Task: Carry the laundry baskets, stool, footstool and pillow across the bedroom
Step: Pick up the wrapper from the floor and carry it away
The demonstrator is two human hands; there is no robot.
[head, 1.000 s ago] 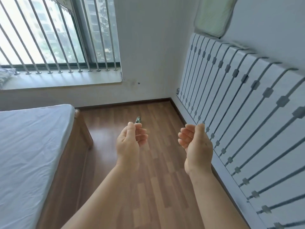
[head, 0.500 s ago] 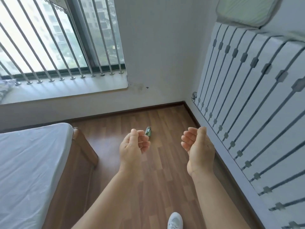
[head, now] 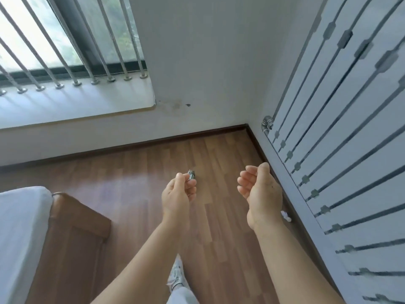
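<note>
No basket, stool, footstool or pillow is in view. My left hand [head: 178, 195] is held out over the wooden floor with its fingers curled, pinching a small metal object [head: 191, 174] at the fingertips. My right hand [head: 262, 191] is raised beside it, palm turned inward and fingers loosely cupped, holding nothing. Both forearms reach in from the bottom of the view.
A bed [head: 19, 238] with a white sheet and a wooden frame corner [head: 81, 218] stands at the left. A white panel with grey bars [head: 350, 150] lines the right wall. A barred window and sill [head: 76, 104] are ahead. A small white thing [head: 286, 216] lies by the skirting. My shoe [head: 176, 273] shows below.
The view has moved toward the room's corner and tipped down; the greenish cushion above the panel has left the view. Both hands keep the same pose.
</note>
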